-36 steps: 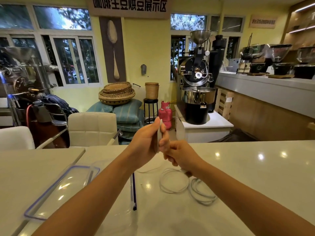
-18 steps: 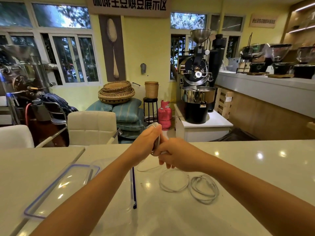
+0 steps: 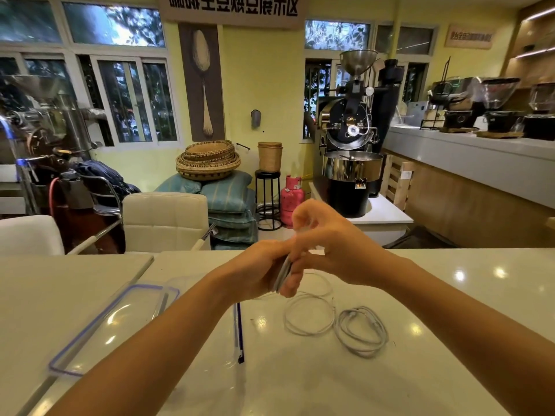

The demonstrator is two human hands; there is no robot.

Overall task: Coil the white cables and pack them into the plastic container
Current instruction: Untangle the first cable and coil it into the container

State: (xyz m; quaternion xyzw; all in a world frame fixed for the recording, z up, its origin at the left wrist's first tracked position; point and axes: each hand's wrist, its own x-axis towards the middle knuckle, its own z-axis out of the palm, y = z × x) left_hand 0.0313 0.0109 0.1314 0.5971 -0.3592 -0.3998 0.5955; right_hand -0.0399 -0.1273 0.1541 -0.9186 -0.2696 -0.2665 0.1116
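Observation:
My left hand (image 3: 261,270) grips a small bundle of coiled white cable (image 3: 282,276) above the white table. My right hand (image 3: 327,244) is raised just right of it, fingers curled, touching the bundle and the cable's loose end. A loose thin white cable loop (image 3: 309,316) lies on the table below the hands, its tail rising toward them. A thicker coiled white cable (image 3: 362,331) lies to its right. The clear plastic container (image 3: 237,334) with a blue edge sits under my left forearm, largely hidden. Its clear lid (image 3: 90,334) with a blue rim lies at the left.
The white table (image 3: 450,340) runs wide to the right. White chairs (image 3: 165,220) stand behind its far edge. A coffee roaster (image 3: 351,163), a pink gas cylinder (image 3: 289,199) and a counter with grinders (image 3: 480,139) stand further back.
Both hands have dropped lower toward the table. My right hand has swung from below the bundle up and over its right side, winding cable round it. The coils on the table stay put.

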